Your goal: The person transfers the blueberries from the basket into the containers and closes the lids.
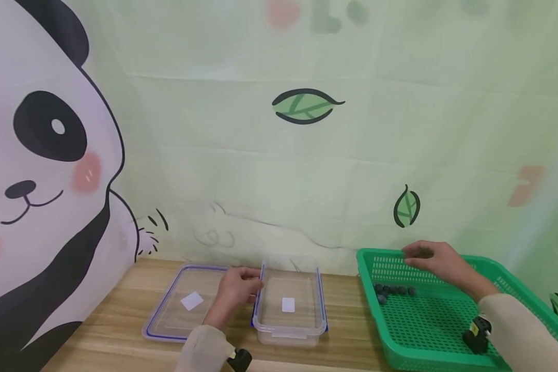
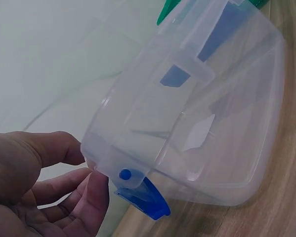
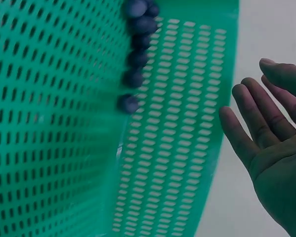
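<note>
A clear plastic food container (image 1: 288,315) with blue clips stands on the table, a white label on it. My left hand (image 1: 238,289) pinches its left rim between thumb and fingers; in the left wrist view the fingertips (image 2: 96,190) meet at the corner beside a blue clip (image 2: 145,197). My right hand (image 1: 434,258) is over the far rim of a green plastic basket (image 1: 386,336), fingers extended and holding nothing. Several blueberries (image 1: 401,290) lie in the basket's far left part; the right wrist view shows these blueberries (image 3: 139,58) in a row along the basket wall.
A clear lid (image 1: 167,323) with a blue seal and a white label lies flat left of the container. Behind the wooden table (image 1: 349,320) hangs a pale green printed backdrop (image 1: 242,170) with a panda and leaves.
</note>
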A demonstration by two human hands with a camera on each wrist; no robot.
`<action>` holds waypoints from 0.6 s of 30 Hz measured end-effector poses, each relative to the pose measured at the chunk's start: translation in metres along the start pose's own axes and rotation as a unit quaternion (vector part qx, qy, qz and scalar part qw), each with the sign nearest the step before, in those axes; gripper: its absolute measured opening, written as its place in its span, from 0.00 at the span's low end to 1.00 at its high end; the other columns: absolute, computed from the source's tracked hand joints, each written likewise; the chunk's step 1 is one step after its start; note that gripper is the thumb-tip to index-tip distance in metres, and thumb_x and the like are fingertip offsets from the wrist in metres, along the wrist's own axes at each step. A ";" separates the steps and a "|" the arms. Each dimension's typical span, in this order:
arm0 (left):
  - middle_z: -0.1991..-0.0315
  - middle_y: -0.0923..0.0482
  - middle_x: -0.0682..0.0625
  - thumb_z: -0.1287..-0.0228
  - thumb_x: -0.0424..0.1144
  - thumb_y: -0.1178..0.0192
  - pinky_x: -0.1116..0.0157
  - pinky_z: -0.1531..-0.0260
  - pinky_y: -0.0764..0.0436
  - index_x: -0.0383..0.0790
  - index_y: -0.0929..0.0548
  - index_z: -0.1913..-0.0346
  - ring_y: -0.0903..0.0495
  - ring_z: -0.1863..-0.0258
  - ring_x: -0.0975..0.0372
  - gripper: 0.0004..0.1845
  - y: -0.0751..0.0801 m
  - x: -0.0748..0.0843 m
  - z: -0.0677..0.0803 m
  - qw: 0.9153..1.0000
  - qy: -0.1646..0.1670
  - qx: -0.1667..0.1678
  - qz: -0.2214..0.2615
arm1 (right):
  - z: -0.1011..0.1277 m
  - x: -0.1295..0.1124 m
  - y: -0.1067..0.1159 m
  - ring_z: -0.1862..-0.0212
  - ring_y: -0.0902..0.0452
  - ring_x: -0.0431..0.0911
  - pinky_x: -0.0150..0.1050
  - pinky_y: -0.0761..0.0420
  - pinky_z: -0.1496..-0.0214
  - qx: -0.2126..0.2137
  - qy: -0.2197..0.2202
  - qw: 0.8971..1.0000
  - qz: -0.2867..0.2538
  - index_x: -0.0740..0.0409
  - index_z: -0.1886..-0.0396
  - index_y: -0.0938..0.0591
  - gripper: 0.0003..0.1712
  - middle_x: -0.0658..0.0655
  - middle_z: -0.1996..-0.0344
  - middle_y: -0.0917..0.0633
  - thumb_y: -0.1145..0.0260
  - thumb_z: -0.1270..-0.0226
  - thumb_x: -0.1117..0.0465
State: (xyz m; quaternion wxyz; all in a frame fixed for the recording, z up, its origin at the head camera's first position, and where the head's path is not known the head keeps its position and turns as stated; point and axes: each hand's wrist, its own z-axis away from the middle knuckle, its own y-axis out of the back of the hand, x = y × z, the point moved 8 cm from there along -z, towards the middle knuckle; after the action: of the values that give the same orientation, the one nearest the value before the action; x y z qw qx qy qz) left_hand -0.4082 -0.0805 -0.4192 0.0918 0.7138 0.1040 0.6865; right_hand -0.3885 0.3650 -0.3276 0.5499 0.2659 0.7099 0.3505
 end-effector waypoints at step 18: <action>0.63 0.15 0.43 0.37 0.25 0.32 0.60 0.68 0.09 0.24 0.14 0.48 0.17 0.68 0.58 0.15 -0.001 0.001 0.004 1.000 0.003 0.003 0.011 | 0.005 0.074 -0.010 0.46 0.16 0.62 0.54 0.11 0.49 -0.051 -0.066 0.995 -0.051 0.72 0.42 0.16 0.18 0.67 0.48 0.13 0.32 0.22 0.62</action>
State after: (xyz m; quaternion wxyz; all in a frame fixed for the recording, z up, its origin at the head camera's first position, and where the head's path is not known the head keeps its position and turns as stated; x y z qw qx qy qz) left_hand -0.4041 -0.0795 -0.4183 0.0818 0.7129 0.0984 0.6895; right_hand -0.4022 0.4160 -0.3801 0.6254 0.2230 0.6663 0.3394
